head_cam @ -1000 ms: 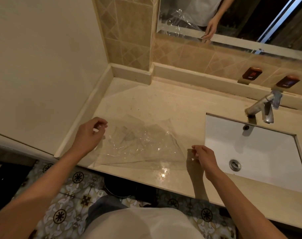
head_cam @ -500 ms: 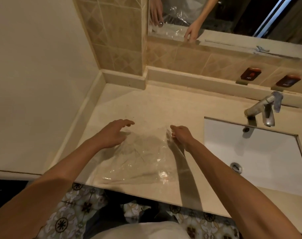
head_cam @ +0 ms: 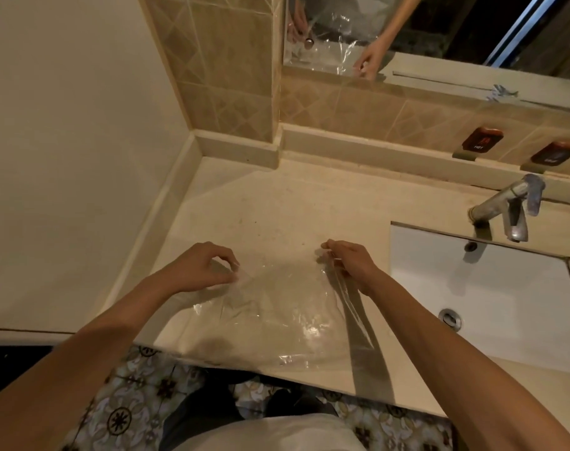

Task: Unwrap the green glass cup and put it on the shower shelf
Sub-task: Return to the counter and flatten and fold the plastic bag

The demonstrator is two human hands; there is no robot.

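Change since earlier frames: both hands have travelled from the near corners of the clear plastic wrap (head_cam: pixel 277 314) to its far edge, mid-frame; the sheet now lies flatter.
Left hand (head_cam: pixel 199 268): centre-left of frame; thumb and fingers pinched together on the sheet's far left corner.
Right hand (head_cam: pixel 351 262): just right of centre; fingers closed on the far right corner.
Wrap: spread on the counter (head_cam: pixel 293 209), near edge overhanging the front lip.
Green glass cup: not in view; location cannot be told.
Sink (head_cam: pixel 491 288): right of frame, beside the wrap.
Step in hand: judged as handling the emptied wrap; unwrapping appears complete.
Next move: likely fold or discard the sheet.
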